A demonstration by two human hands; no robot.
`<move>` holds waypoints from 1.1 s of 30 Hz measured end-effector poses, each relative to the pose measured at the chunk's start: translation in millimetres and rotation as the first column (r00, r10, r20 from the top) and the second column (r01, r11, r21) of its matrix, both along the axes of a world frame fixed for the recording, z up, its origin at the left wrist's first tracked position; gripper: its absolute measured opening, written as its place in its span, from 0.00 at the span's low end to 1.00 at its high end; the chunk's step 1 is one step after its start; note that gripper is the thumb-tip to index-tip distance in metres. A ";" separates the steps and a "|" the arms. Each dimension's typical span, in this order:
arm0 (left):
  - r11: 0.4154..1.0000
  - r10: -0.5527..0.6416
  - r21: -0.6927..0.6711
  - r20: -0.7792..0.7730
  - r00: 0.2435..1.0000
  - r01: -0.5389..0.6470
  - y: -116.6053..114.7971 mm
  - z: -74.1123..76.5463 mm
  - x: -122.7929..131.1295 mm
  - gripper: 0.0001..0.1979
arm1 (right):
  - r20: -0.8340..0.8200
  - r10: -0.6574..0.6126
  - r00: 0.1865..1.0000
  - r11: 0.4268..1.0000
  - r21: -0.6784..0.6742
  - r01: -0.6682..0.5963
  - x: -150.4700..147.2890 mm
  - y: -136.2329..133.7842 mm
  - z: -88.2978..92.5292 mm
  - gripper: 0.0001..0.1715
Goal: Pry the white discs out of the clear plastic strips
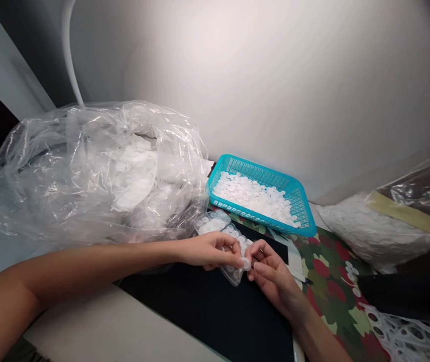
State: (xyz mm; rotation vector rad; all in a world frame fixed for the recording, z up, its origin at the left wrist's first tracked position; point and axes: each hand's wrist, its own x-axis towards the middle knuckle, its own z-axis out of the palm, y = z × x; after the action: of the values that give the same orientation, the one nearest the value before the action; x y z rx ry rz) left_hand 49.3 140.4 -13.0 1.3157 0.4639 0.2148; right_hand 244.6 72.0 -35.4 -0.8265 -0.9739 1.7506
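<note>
My left hand [218, 251] is closed in a pinch, with a small round white disc [245, 264] between thumb and forefinger. Close to the disc, my right hand [273, 276] has half-curled fingers with a gap between thumb and forefinger; its fingertips are at the disc's edge. Under both hands lies a clear plastic tray [233, 275] with round hollows, several holding white pieces. My left hand covers part of it. A black mat [215, 311] is beneath.
Behind my hands stands a turquoise basket [307, 216] of white discs. A large clear bag [98, 171] with white contents fills the left. Another filled bag [373, 226] sits at the right. White ring-shaped pieces [407, 332] lie on the patterned cloth [324, 291].
</note>
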 end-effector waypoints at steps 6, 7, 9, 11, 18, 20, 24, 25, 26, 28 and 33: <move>1.000 0.023 -0.013 -0.020 1.000 -0.023 0.2 0.2 -0.3 0.18 | 0.051 0.001 0.999 1.000 0.006 -0.001 -2.9 -2.8 -2.1 0.09; 1.000 0.028 0.001 -0.019 0.999 -0.028 0.2 -0.1 -0.3 0.18 | 0.054 -0.001 0.999 1.000 0.006 0.000 -3.2 -2.9 -2.0 0.09; 0.998 0.042 0.038 -0.015 0.999 -0.041 0.4 -0.6 -0.4 0.18 | 0.056 -0.002 0.998 1.000 0.005 0.002 -3.3 -2.8 -2.0 0.10; 0.995 0.055 0.090 -0.017 0.998 -0.053 0.8 -0.9 -0.8 0.17 | 0.058 -0.006 0.998 1.000 0.006 0.006 -2.7 -2.6 -2.6 0.11; 0.968 0.092 0.235 -0.025 0.995 -0.084 -0.4 -4.1 -2.8 0.18 | 0.078 -0.018 0.997 1.000 0.012 0.017 -1.4 -3.7 -5.3 0.13; 0.956 0.118 0.271 -0.019 0.993 -0.108 -0.9 -4.3 -2.6 0.18 | 0.089 -0.015 0.996 1.000 0.014 0.014 -2.0 -4.2 -4.6 0.14; 0.974 0.064 0.220 -0.063 0.996 -0.049 -0.3 -1.3 -2.6 0.17 | 0.071 -0.022 0.997 1.000 0.008 0.022 -2.3 -4.5 -2.5 0.15; 0.977 0.055 0.208 -0.067 0.996 -0.040 -0.2 -0.4 -2.7 0.17 | 0.054 -0.028 0.998 1.000 0.005 0.028 -2.0 -4.4 -2.2 0.16; 0.978 0.059 0.204 -0.057 0.997 -0.047 -0.3 0.2 -2.8 0.17 | 0.037 -0.032 0.999 0.999 0.000 0.032 -1.7 -4.2 -2.0 0.16; 0.973 0.088 0.214 -0.015 0.996 -0.083 -1.2 0.4 -2.7 0.18 | 0.010 -0.035 0.999 0.999 -0.009 0.035 -0.8 -3.9 -1.9 0.17; 0.962 0.066 0.265 0.014 0.998 -0.068 -3.6 -2.1 -1.7 0.20 | -0.012 -0.019 1.000 1.000 -0.015 0.018 -0.1 -3.9 -1.7 0.16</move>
State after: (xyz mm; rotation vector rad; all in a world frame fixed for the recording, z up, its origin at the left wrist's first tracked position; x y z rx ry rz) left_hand 47.6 136.8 -15.1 1.5621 0.4874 0.3463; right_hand 244.6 68.1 -37.2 -0.8313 -0.9435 1.7471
